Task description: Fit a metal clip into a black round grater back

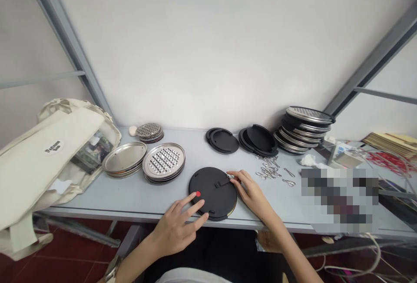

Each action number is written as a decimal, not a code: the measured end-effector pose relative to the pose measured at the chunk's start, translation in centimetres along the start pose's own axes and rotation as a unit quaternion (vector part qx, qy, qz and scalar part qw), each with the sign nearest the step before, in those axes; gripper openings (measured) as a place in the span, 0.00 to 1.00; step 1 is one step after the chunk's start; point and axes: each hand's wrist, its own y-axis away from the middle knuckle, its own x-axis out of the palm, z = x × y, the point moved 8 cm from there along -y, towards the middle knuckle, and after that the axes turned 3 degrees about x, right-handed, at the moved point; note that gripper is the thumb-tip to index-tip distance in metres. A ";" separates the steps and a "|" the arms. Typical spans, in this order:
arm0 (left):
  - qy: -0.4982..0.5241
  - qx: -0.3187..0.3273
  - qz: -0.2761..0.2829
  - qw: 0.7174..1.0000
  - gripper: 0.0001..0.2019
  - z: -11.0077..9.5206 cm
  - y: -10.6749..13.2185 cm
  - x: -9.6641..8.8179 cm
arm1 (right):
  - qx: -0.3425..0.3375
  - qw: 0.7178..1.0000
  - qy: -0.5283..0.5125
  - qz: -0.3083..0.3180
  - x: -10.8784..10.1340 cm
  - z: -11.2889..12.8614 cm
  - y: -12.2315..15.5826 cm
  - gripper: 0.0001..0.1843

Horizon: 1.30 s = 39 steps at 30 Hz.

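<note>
Rests both bare hands on a round black disc (211,202) lying flat near the front edge of a gray table (130,198).
Spreads the left hand (176,227) over the near-left part, fingers apart, by a red dot (198,194); sets the right hand (248,189) at the far-right rim, thumb and fingers close together beside a tiny metal piece; cannot tell whether pinching it. Has stacked grater plates (163,161) to the left, loose metal clips (269,171) to the right.

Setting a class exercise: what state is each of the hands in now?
Left hand: open, touching the black disc.
Right hand: at the disc's rim; whether it grips anything cannot be told.
</note>
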 end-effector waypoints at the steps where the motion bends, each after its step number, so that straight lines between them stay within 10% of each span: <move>1: -0.002 0.003 0.000 1.000 0.25 0.0 0.0 0.0 | 0.001 1.000 0.000 0.001 0.0 -0.1 0.0 0.16; 39: 0.001 -0.005 0.023 1.000 0.25 0.2 0.2 0.1 | 0.008 1.000 0.008 0.010 0.3 0.0 0.0 0.14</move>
